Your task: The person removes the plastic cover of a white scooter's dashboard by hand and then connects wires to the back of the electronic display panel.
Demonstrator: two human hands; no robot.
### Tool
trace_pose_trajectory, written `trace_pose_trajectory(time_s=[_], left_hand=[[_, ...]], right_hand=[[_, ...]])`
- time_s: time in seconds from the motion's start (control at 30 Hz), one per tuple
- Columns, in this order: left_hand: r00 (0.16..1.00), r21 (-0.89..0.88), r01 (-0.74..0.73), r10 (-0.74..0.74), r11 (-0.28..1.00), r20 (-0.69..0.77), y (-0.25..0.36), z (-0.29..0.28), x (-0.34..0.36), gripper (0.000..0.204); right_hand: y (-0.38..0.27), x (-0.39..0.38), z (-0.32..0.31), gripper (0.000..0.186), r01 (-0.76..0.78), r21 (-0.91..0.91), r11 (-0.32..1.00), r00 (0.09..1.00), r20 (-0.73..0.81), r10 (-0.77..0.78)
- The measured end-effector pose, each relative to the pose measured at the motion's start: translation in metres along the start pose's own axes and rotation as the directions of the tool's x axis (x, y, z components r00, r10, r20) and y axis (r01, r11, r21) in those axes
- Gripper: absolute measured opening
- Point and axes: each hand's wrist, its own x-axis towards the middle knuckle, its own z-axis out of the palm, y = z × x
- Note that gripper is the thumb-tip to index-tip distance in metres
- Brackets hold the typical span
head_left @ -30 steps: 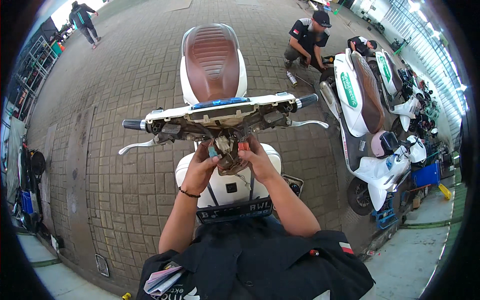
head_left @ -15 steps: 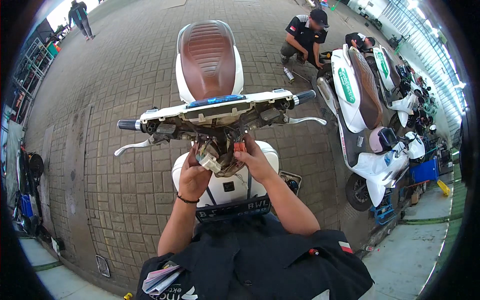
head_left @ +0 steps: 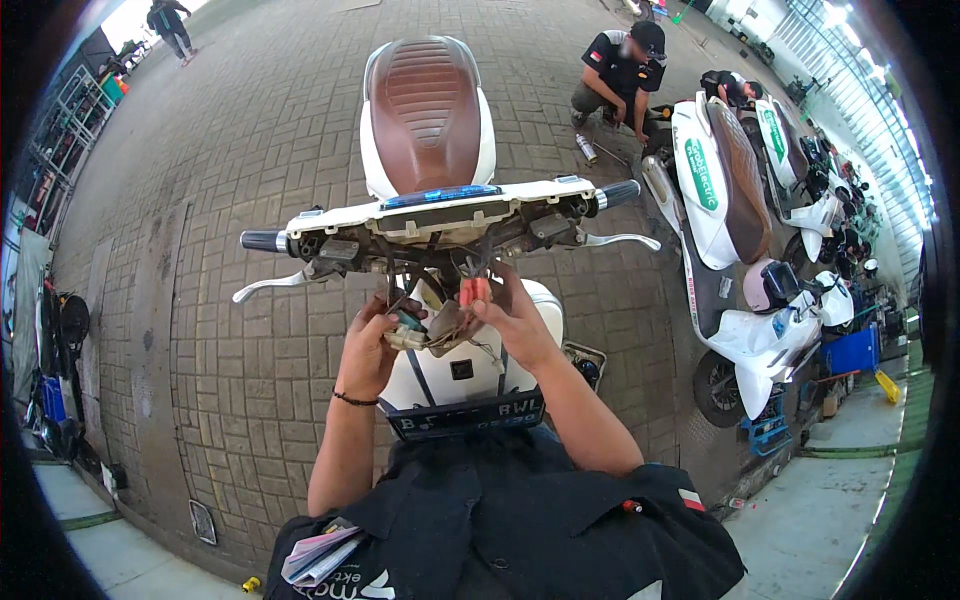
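Note:
A white scooter with a brown seat (head_left: 425,125) stands before me, its handlebar cover (head_left: 350,222) opened so that wiring shows. Below the handlebar, my left hand (head_left: 368,348) is closed around pale and greenish wire connectors (head_left: 407,335). My right hand (head_left: 518,322) pinches a red connector (head_left: 474,291) by the wires under the handlebar's middle. Between both hands hangs a brownish wrapped wire bundle (head_left: 452,330). Some fingertips are hidden behind the connectors. The white front panel (head_left: 480,375) and dark number plate (head_left: 465,415) sit below, close to my body.
To the right stand more white scooters (head_left: 700,190), with a person (head_left: 620,75) crouching beside one. A spray can (head_left: 586,149) stands on the paving. A tray (head_left: 585,365) lies right of the front panel. Another person (head_left: 168,28) is at the far left.
My left hand has shifted slightly left and turned the pale connector lower, so a greenish one shows. My right hand keeps the red connector, now raised a little.

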Motion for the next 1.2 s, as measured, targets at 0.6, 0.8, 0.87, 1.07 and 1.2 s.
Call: trace_pose_trajectory(time_s=[0.6,0.8,0.87,1.07,1.2], left_hand=[[0.974,0.18,-0.225,0.215,0.958,0.072,0.001,0.063,-0.006,0.047],[0.987,-0.121,-0.113,0.126,0.986,0.103,-0.009,0.037,0.003,0.052],[0.985,-0.165,-0.041,0.067,0.985,0.157,-0.01,0.033,0.004,0.053],[0.989,-0.027,-0.043,0.047,0.999,0.139,-0.001,0.032,0.01,0.044],[0.996,0.029,-0.076,0.075,0.997,0.045,-0.003,0.034,0.001,0.046]], right_hand=[[0.007,-0.02,-0.003,0.098,0.061,-0.484,0.873,0.994,0.105,-0.011],[0.03,-0.019,-0.013,0.071,0.154,-0.522,0.839,0.986,0.136,-0.097],[0.024,-0.022,-0.013,0.069,0.147,-0.488,0.86,0.987,0.126,-0.097],[0.027,-0.022,-0.014,0.064,0.18,-0.51,0.841,0.983,0.12,-0.137],[0.027,-0.02,-0.016,0.063,0.152,-0.488,0.86,0.988,0.101,-0.117]])
